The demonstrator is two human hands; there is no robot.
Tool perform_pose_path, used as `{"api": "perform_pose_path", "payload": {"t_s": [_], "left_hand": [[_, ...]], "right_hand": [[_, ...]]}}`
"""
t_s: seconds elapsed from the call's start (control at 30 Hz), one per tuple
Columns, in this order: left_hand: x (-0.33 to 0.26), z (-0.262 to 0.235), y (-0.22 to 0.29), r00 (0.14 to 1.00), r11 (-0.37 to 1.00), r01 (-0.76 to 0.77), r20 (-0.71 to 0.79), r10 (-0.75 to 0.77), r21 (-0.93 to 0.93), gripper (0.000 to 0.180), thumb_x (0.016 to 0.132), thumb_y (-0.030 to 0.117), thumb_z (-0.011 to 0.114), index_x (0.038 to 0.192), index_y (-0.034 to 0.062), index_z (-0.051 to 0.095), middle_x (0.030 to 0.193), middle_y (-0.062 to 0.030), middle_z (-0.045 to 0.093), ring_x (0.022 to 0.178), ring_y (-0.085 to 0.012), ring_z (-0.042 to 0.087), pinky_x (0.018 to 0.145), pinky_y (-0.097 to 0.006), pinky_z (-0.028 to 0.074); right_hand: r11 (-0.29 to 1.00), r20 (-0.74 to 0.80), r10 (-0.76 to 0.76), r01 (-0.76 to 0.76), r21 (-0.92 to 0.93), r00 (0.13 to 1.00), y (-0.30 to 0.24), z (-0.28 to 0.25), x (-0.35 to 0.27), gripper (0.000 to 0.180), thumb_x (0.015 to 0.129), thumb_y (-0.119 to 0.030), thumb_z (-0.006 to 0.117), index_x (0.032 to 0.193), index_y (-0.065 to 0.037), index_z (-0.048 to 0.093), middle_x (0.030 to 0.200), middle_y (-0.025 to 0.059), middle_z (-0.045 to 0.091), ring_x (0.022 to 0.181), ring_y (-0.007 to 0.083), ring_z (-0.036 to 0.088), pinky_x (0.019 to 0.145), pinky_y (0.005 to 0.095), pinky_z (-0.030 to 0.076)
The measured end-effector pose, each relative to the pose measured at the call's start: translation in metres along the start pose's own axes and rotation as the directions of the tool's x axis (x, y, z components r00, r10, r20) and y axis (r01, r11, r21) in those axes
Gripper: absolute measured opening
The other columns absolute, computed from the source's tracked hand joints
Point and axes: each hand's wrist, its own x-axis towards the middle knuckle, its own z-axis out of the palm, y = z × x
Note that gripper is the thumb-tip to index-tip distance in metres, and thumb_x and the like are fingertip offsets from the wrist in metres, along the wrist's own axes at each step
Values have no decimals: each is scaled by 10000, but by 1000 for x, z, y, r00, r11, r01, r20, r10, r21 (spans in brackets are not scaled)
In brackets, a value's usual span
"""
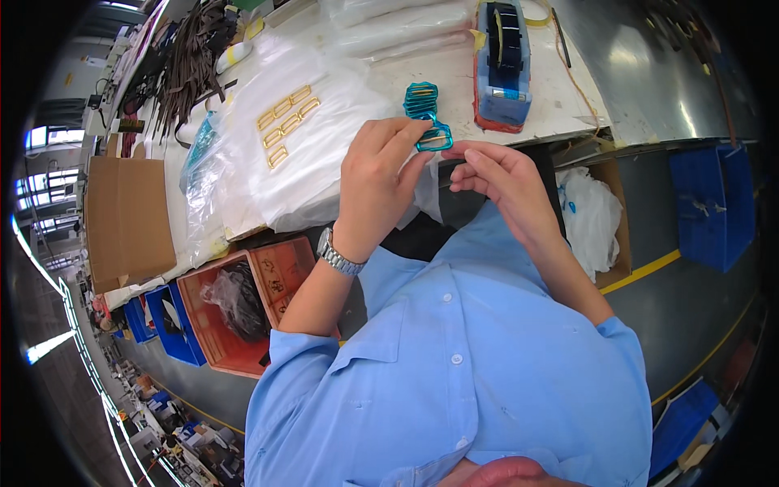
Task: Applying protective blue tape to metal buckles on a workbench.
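Observation:
My left hand [380,166], wearing a metal watch, pinches a teal-blue buckle [436,140] between thumb and fingers at the table's front edge. Just beyond it lies a tight row of similar teal buckles [420,99], with gold glints showing between them. My right hand [505,183] is close by on the right, its index fingertip at or near the held buckle's lower corner; contact is hard to tell. Its other fingers are loosely bent and grip nothing I can see. Gold frame-shaped buckles [286,126] lie in short rows on white plastic sheeting [316,81], left of my left hand.
A blue tape dispenser [505,101] stands on the table to the right. Dark straps [195,61] heap at the far left. Below the table are an orange crate [215,329] with a black bag, a carton holding white plastic [591,219], and a blue bin [714,207].

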Motion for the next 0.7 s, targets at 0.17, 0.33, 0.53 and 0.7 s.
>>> {"api": "perform_pose_path", "payload": {"t_s": [0.17, 0.33, 0.53, 0.7], "left_hand": [[9, 1, -29, 998, 1000, -2, -55, 3, 21, 342, 827, 54, 808, 1163, 62, 743, 1095, -112, 728, 992, -319, 659, 861, -421, 541], [8, 7, -38, 999, 1000, 20, -38, -20, 8, 338, 831, 66, 804, 1160, 51, 729, 1094, -113, 729, 1001, -326, 656, 874, -424, 536], [9, 12, -33, 997, 998, 64, -36, -63, 22, 318, 820, 50, 827, 1119, 34, 721, 1071, -113, 741, 1019, -310, 671, 899, -405, 538], [6, 15, -36, 997, 998, 63, -57, -61, 30, 324, 813, 60, 836, 1115, 39, 721, 1073, -107, 738, 1016, -305, 668, 894, -403, 539]], "right_hand": [[997, 44, 20, -16, -79, 999, 0, -2, 3, 336, 1073, -142, 610, 1338, 59, 660, 1167, 116, 747, 951, 127, 699, 903, 309, 590], [982, 61, -28, 39, -183, 998, 3, -5, 7, 317, 1064, -120, 611, 1327, 44, 675, 1159, 109, 750, 935, 109, 689, 880, 289, 577], [978, 63, 0, 13, -210, 998, 7, -8, 8, 304, 1060, -110, 610, 1312, 43, 686, 1135, 100, 757, 925, 102, 684, 864, 281, 570], [970, 59, 6, 9, -242, 998, 9, -9, 8, 296, 1059, -107, 608, 1303, 38, 693, 1124, 96, 761, 919, 103, 682, 860, 277, 568]]}}
